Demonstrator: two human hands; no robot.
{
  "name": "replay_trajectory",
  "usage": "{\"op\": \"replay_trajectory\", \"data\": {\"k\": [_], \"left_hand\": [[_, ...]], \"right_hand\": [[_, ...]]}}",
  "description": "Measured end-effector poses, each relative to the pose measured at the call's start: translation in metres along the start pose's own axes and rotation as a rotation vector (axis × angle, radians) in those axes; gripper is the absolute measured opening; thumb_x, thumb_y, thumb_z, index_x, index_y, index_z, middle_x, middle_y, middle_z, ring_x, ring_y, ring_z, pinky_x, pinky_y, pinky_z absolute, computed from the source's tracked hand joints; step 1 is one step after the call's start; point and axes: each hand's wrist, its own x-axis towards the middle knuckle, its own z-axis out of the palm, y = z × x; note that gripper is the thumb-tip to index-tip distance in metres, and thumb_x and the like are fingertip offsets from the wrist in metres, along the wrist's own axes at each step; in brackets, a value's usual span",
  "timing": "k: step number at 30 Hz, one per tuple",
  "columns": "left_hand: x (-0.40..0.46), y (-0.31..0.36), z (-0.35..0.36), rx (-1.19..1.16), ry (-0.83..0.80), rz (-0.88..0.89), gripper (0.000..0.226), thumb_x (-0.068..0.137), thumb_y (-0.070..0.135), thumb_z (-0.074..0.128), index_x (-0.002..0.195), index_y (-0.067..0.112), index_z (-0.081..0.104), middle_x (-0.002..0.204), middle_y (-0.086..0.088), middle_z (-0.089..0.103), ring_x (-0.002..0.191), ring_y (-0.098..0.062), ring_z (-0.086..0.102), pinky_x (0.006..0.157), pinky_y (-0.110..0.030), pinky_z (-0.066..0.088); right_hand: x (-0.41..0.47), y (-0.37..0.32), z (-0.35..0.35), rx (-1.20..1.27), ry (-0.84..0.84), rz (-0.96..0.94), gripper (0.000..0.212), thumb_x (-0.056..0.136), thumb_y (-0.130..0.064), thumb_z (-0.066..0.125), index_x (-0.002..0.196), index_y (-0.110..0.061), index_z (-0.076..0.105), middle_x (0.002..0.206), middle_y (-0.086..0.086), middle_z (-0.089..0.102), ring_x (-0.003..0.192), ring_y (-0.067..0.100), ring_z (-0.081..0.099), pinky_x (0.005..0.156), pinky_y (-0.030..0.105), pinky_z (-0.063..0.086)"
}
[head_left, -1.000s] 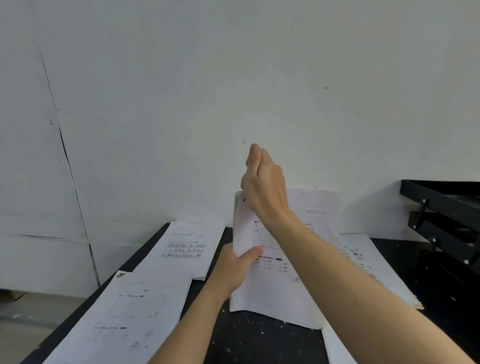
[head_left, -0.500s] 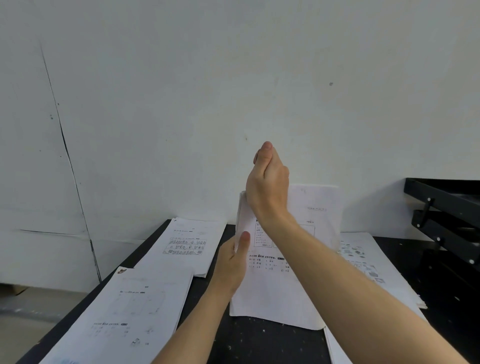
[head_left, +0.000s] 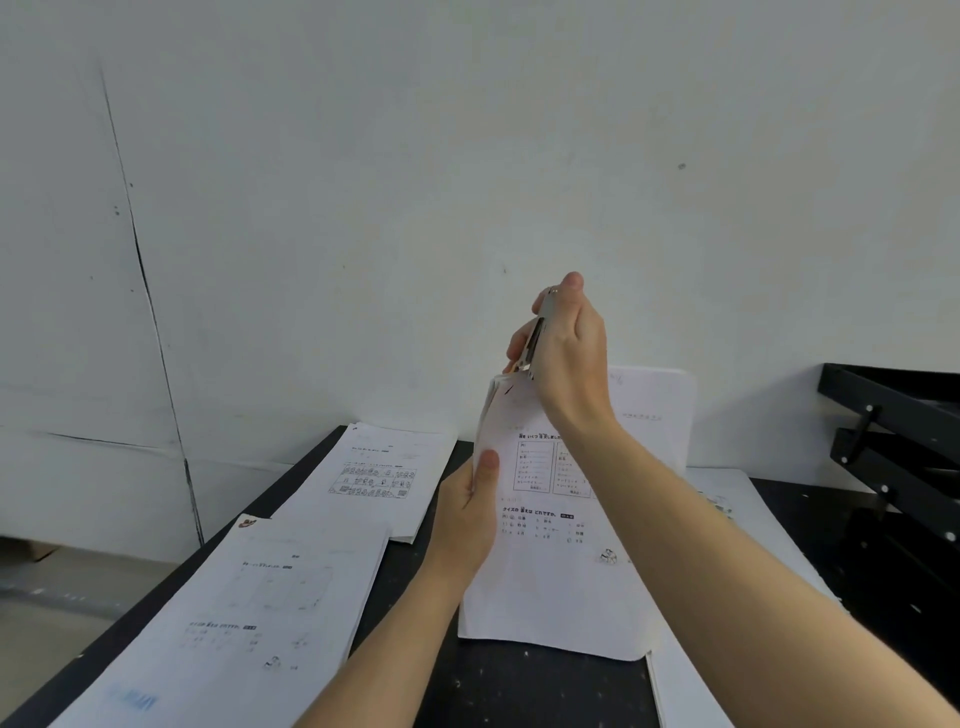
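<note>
A set of printed white sheets (head_left: 550, 582) stands tilted up off the black table (head_left: 519, 691). My left hand (head_left: 467, 514) grips its left edge, thumb on the front page. My right hand (head_left: 569, 353) holds a small metal stapler (head_left: 535, 338) just above the sheets' top left corner, fingers wrapped round it. A dark mark shows on that corner.
Two stacks of printed sheets lie on the left: one near (head_left: 244, 618), one farther back (head_left: 374, 478). More paper (head_left: 727, 519) lies under and right of the held set. A black tiered tray rack (head_left: 904, 447) stands at the right. A white wall rises behind.
My right hand has lifted off the top left corner of the sheets, and the stapler in it is now visible. My left hand slid slightly higher along the left edge.
</note>
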Motion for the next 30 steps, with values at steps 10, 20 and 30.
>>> {"op": "replay_trajectory", "data": {"k": [10,20,30], "left_hand": [[-0.004,0.006,0.004,0.031,-0.002,-0.014,0.041,0.106,0.033,0.037,0.073,0.017,0.056,0.053,0.018,0.055,0.052,0.005,0.050,0.057,-0.009,0.040],[-0.011,0.010,0.006,0.028,-0.028,-0.024,0.044,0.109,0.029,0.034,0.076,0.008,0.056,0.050,0.019,0.053,0.049,0.005,0.050,0.054,-0.008,0.039],[-0.015,0.019,0.008,0.009,-0.016,-0.032,0.044,0.110,0.022,0.032,0.070,0.016,0.050,0.045,0.021,0.050,0.045,0.006,0.048,0.050,-0.006,0.037]], "right_hand": [[-0.009,0.012,0.018,-0.186,0.149,-0.150,0.056,0.102,-0.055,0.014,0.079,-0.015,0.047,0.068,0.023,0.061,0.065,0.041,0.058,0.063,0.053,0.050],[-0.015,0.011,0.022,-0.289,0.186,-0.172,0.045,0.099,-0.055,0.008,0.069,-0.031,0.032,0.052,-0.011,0.035,0.070,0.027,0.041,0.071,0.046,0.040],[-0.015,0.014,0.022,-0.275,0.172,-0.178,0.045,0.097,-0.060,0.003,0.067,-0.035,0.026,0.049,-0.010,0.041,0.073,0.024,0.036,0.066,0.036,0.028]]}}
